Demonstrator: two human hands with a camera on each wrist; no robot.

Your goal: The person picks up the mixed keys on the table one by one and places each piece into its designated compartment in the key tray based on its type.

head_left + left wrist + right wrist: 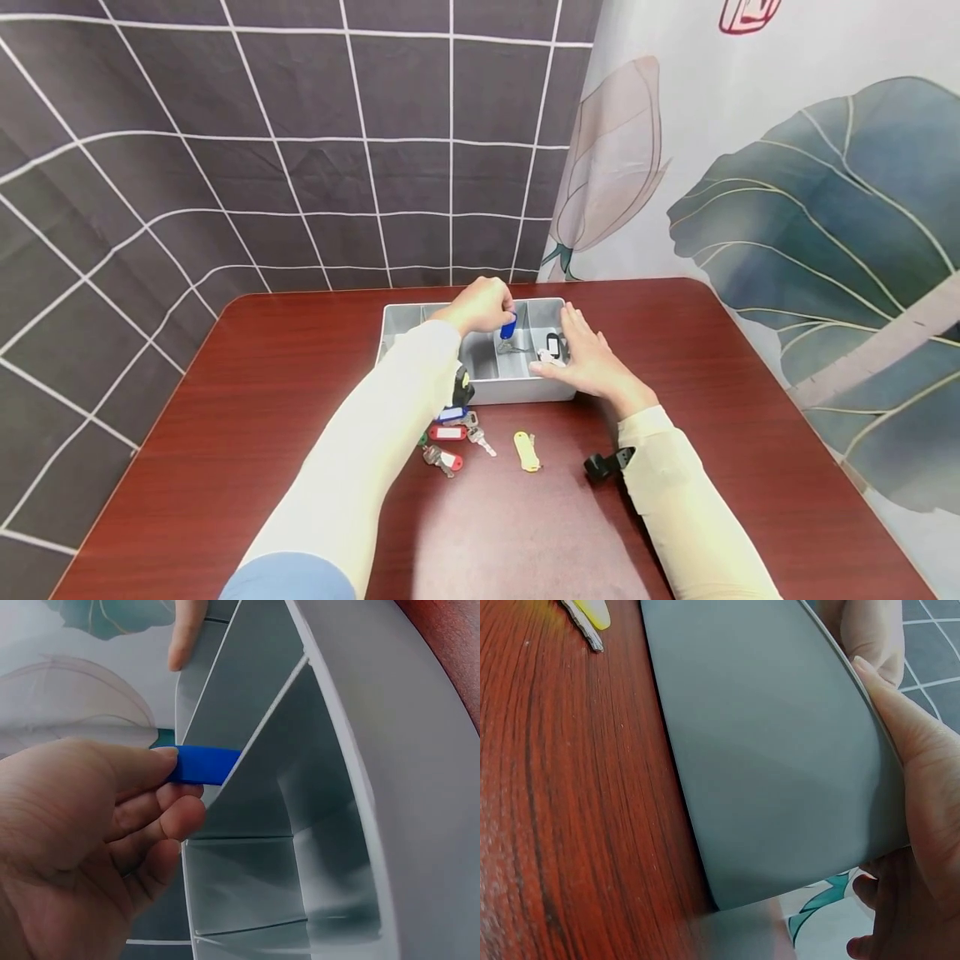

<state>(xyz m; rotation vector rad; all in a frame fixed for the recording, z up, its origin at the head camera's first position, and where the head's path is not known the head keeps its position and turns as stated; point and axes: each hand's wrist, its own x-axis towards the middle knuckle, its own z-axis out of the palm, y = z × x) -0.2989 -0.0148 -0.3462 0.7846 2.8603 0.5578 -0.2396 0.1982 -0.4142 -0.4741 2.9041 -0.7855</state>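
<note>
1. A grey divided tray (480,388) sits on the dark red tabletop (225,400), near its far edge, with upright partitions splitting it into several compartments.
2. The left hand (480,305) hovers over the tray's middle compartments, its grip pinched on a blue key tag (508,327); a metal key hangs below the tag, down inside the tray.
3. From the left wrist, the thumb and fingers (161,761) are clamped on one end of the blue tag (204,765), whose other end lies just at the top edge of a partition.
4. The compartments visible from the left wrist look bare; the rest of them cannot be seen there.
5. The tray's right-hand compartment holds a black key tag (552,343) with a white window and something pale beside it; too small to tell more.
6. The right hand (592,360) holds the tray's right end, thumb on the front wall and fingers lying straight along the rim.
7. In front of the tray, on the tabletop, lie loose keys with tags: red tags (447,433), a blue one (452,413) nearest the tray wall, and a yellow tag (527,451) further right.
8. No writing on any tag can be read.
</note>
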